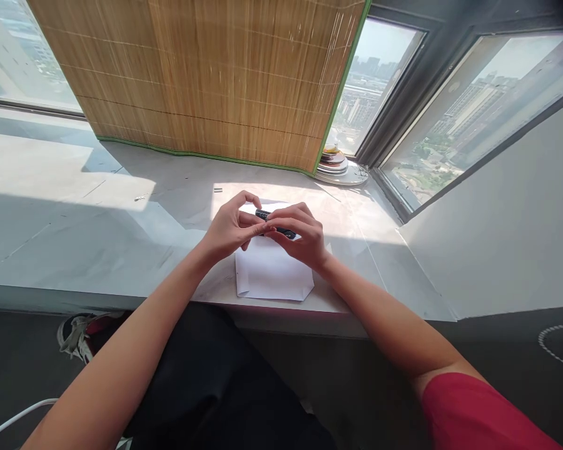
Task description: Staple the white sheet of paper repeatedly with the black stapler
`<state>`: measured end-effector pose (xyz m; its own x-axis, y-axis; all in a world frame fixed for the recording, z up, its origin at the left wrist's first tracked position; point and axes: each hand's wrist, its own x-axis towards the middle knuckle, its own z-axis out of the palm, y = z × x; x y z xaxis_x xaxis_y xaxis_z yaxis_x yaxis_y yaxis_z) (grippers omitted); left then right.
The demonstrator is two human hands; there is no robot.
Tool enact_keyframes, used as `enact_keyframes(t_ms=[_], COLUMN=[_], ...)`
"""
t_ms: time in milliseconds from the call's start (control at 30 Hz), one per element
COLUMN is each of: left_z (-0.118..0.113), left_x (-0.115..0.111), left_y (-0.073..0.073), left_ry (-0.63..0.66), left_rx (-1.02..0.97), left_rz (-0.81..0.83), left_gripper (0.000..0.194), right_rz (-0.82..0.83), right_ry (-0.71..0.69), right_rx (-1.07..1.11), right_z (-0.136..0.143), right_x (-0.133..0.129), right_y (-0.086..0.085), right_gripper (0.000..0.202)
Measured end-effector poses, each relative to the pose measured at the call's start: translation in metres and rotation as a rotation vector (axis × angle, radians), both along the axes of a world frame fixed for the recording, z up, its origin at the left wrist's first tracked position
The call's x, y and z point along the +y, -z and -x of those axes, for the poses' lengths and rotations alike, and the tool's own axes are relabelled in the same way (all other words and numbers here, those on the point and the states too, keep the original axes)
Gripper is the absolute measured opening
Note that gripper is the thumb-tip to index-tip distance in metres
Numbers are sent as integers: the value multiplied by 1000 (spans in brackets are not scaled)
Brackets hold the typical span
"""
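Slim black object (261, 214) between both hands' fingers, left hand (228, 228) and right hand (306, 234) pinching it, ends showing, over white paper (274, 272) on windowsill (351, 269).

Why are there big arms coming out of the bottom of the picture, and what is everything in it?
Those arms belong to a person, not a robot! There is just one picture, from a camera worn on the person's head, looking forward and down.

You can see the bare left hand and bare right hand close together. The right one seems to hold a small, black, rounded thing, with the left fingers close to its end. Fingers cover much of it, so I can't tell what it is.

Below the hands, flat white paper lies on a wide, pale ledge. Farther back hangs a brown slatted blind with green edges, beside a stack of round, flat pieces near the window.
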<state>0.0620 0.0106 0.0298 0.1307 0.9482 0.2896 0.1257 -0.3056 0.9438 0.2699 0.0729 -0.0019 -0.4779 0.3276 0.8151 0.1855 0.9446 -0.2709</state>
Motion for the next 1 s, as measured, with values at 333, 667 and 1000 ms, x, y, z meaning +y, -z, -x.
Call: enact_keyframes(t_ms=[333,667,1000], left_z=[63,92,89], left_x=[40,100,76], left_y=[17,56,41], left_ry=[-668,-672,-718], left_rx=[331,1042,579], left_rz=[12,59,-38], left_gripper=[20,39,20], right_rz=[134,624,477], right_ry=[388,629,687], right_rx=[100,-12,76], right_z=[-57,-99,-91], right_x=[66,125,120], right_y=[-7,43,34], right_gripper=[12,13,22])
